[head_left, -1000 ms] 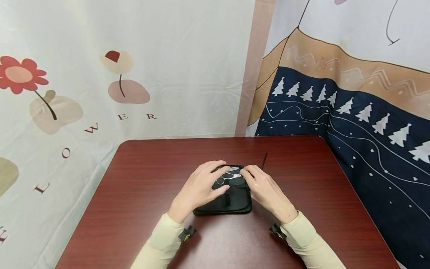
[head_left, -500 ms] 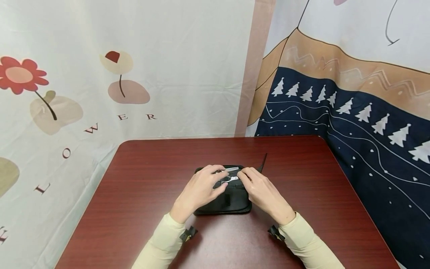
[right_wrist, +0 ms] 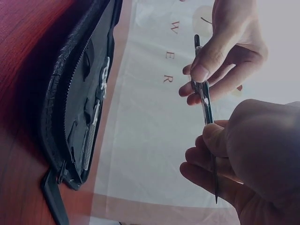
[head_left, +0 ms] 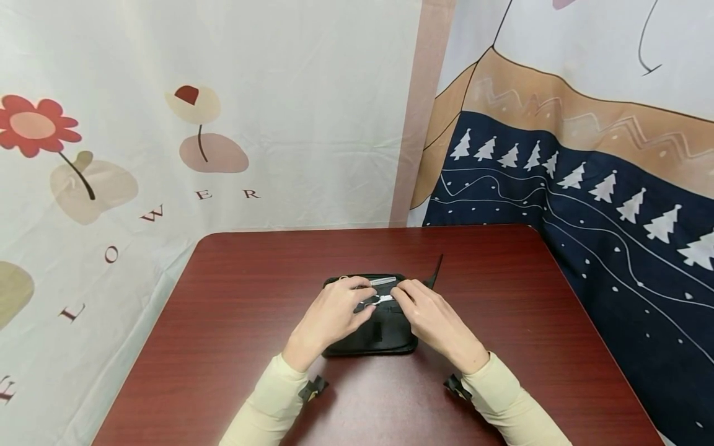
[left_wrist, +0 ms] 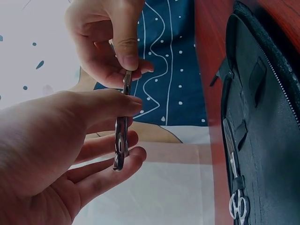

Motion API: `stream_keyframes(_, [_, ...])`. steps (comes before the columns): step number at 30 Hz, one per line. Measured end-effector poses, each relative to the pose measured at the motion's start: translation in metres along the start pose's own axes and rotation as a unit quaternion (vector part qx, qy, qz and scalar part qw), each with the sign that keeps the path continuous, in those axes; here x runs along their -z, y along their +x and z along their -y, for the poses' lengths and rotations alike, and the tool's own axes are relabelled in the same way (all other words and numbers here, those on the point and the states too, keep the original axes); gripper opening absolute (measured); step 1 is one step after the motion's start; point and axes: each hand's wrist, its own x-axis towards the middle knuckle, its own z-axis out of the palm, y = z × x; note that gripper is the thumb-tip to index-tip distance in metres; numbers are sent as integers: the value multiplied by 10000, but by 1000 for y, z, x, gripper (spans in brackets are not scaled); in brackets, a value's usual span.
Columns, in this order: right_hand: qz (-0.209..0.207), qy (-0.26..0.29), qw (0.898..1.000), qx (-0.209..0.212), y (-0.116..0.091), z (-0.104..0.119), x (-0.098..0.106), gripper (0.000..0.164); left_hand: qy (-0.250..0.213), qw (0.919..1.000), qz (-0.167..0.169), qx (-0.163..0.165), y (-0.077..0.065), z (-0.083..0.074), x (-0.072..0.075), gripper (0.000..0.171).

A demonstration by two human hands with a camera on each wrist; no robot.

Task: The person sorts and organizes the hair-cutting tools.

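As the head view shows, silver metal scissors (head_left: 383,300) span left hand (head_left: 330,311) and right hand (head_left: 435,317), above an open, black, zippered case (head_left: 362,342) on a reddish-brown table (head_left: 240,310). Left wrist view: left hand pinches handle end; second silver pair of scissors (left_wrist: 236,171) lies inside the case. Right wrist view: right hand pinches blade end (point protruding); flat black strap (right_wrist: 53,199) at case corner.

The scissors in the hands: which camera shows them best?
The right wrist view: the scissors show close up, edge-on, both ends visible. The left wrist view shows the handle end, but the right hand covers much of the blades. The head view shows them small, partly covered.
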Motion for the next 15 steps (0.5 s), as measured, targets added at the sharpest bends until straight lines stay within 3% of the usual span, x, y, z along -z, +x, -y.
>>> stream_keyframes(15, [-74,-57,9999,54,-1,-1,-2,41,-65,9999,18,-82,-1,3,1,22])
